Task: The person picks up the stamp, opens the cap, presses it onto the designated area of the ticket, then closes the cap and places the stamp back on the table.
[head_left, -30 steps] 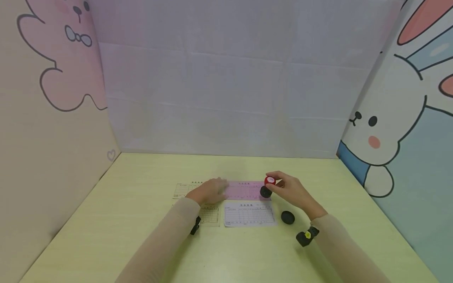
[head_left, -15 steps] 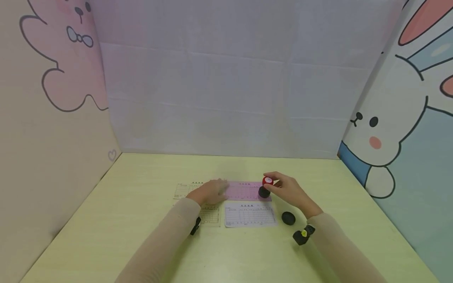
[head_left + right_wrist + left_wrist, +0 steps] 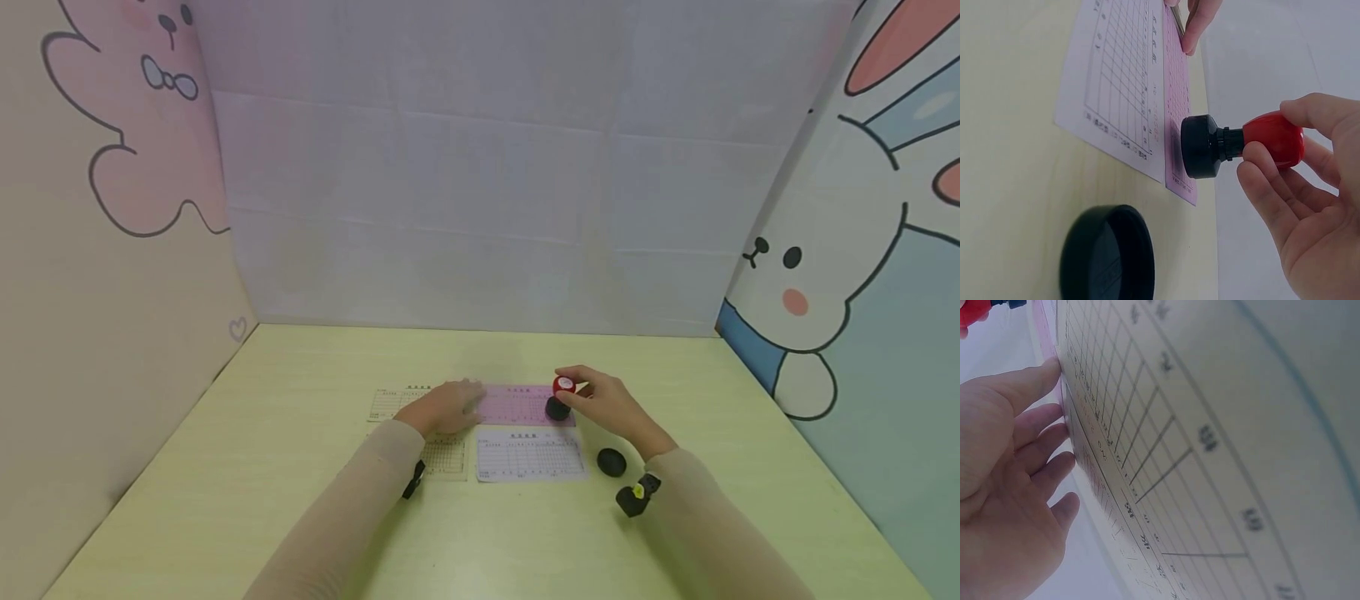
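– On the pale-yellow table (image 3: 510, 542), left side: what is seen?
– Two cream paper forms with printed grids: far cream form (image 3: 386, 403), near cream form (image 3: 450, 460). Both are partly covered by the left arm.
– Left hand (image 3: 444, 406)?
– Placed at the left end of a pink rectangular paper form (image 3: 517, 406). Fingers extended, slightly spread; nothing gripped.
– Next, rightward?
– White paper form with a printed grid (image 3: 531, 457), laid just beside the pink one, on the wearer's side.
– Stamp?
– Round-based black stamp with a bulbous red handle (image 3: 1231, 142): held base down over the right part of the pink form. Whether paper is touched by the base cannot be told.
– Grip?
– Red handle is pinched between thumb and fingers of the right hand (image 3: 609, 407).
– Far right?
– Round black cap (image 3: 611, 462), laid hollow side up on the table, near the white form's right edge.
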The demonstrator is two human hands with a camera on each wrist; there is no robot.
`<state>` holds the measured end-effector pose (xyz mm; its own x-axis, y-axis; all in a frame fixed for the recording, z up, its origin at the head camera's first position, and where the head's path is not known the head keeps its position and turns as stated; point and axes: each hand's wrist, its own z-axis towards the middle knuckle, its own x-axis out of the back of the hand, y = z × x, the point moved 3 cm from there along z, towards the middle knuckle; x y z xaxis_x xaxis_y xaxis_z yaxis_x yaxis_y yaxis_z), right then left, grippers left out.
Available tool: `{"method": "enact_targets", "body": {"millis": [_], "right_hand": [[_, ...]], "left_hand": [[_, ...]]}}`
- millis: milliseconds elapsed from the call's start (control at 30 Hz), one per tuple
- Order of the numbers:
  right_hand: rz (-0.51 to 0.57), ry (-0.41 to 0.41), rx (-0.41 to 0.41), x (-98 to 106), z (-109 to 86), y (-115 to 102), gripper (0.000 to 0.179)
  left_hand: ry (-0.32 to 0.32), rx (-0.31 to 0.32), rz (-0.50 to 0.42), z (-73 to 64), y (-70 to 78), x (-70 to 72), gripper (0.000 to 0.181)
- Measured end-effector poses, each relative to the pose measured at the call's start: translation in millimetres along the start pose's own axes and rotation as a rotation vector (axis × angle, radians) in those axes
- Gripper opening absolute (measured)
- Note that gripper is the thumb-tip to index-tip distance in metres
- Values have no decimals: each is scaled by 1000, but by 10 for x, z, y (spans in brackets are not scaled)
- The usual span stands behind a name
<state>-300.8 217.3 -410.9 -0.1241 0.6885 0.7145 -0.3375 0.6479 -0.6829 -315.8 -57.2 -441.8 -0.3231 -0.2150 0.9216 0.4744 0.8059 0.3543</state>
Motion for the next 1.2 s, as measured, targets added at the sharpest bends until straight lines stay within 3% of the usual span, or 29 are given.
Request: {"method": "enact_targets", "body": {"millis": [733, 1200], "right_hand": [[0, -41, -22, -73, 108, 5, 47], [1, -62, -34, -95, 130, -5, 48]], "left_hand": [[-3, 3, -20, -5, 8, 10, 60], [2, -27, -6, -10, 4, 6, 59]]}}
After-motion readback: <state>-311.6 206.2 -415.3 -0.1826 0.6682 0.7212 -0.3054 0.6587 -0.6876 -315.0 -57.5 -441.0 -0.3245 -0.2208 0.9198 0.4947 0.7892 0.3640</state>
